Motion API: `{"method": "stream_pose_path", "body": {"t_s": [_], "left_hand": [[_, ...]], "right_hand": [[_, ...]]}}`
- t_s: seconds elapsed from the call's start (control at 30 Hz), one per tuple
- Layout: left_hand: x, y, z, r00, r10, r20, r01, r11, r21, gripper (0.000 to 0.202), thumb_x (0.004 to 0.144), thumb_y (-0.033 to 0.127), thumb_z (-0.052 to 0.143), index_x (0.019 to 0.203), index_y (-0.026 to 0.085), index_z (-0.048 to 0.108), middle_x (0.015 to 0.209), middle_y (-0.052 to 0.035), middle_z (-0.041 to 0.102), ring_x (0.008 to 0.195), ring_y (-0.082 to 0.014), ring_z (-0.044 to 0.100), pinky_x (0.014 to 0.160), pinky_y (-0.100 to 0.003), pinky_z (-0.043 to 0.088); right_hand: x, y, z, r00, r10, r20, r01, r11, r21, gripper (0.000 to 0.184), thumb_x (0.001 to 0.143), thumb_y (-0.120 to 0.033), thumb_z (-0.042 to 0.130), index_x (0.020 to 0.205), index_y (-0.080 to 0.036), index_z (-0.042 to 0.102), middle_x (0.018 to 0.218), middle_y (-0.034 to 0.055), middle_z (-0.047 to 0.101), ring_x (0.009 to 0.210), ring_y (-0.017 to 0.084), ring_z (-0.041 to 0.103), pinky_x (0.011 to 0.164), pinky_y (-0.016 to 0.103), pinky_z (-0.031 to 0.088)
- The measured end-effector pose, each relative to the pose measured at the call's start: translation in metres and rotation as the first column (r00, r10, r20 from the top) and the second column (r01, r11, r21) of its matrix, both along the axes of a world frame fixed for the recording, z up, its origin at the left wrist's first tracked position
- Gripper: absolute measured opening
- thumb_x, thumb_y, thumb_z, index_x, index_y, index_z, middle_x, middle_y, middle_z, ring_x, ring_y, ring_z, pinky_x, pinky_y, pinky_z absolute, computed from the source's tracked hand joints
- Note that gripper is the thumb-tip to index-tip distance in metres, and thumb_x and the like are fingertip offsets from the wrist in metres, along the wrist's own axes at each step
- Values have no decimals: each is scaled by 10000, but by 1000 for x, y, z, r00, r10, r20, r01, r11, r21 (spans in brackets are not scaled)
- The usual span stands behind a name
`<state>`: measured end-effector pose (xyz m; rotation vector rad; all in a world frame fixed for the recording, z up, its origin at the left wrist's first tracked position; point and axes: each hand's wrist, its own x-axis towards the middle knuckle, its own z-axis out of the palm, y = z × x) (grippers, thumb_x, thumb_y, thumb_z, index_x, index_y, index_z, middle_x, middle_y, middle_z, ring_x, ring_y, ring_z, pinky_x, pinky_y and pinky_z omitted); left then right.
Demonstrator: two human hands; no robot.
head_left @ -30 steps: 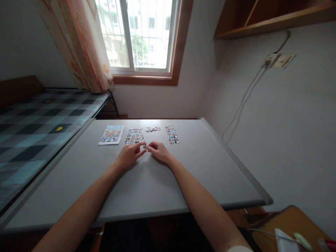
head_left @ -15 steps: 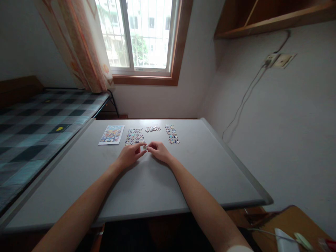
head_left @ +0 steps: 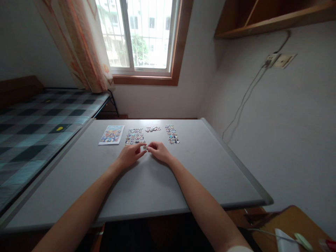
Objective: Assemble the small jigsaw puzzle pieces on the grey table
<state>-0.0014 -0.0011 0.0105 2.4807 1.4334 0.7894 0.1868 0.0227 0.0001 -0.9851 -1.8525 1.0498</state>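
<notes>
Between the fingertips of both hands is a small puzzle piece [head_left: 144, 148], pale with a coloured print. My left hand [head_left: 130, 154] pinches it from the left with thumb and fingers. From the other side, my right hand [head_left: 158, 150] has its closed fingertips on the piece's right edge. Just beyond my left hand lie rows of puzzle pieces [head_left: 135, 134], the nearest partly hidden by its fingers. A loose heap of puzzle pieces [head_left: 153, 129] sits farther back, and a second block of pieces [head_left: 172, 134] is to the right.
A printed picture sheet [head_left: 111, 135] lies at the left on the grey table [head_left: 210, 175]. A bed with a checked cover [head_left: 52, 119] stands along the table's left side. The wall with a socket and cable [head_left: 243, 94] is to the right.
</notes>
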Motion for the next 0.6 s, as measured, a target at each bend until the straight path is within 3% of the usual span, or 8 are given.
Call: {"method": "stream_pose_path", "body": {"t_s": [0.6], "left_hand": [[0,0,0,999,34,1,-34,999,24,302,878,423,505,1079,236,629,603,42,576,512,-99,491,541,-217,322]], "right_hand": [[1,0,1,1000,2,-24,-2,1000,-15,258,798,-368,568,749,-127,647,647,4,596,601,103,487,577,226,374]]}}
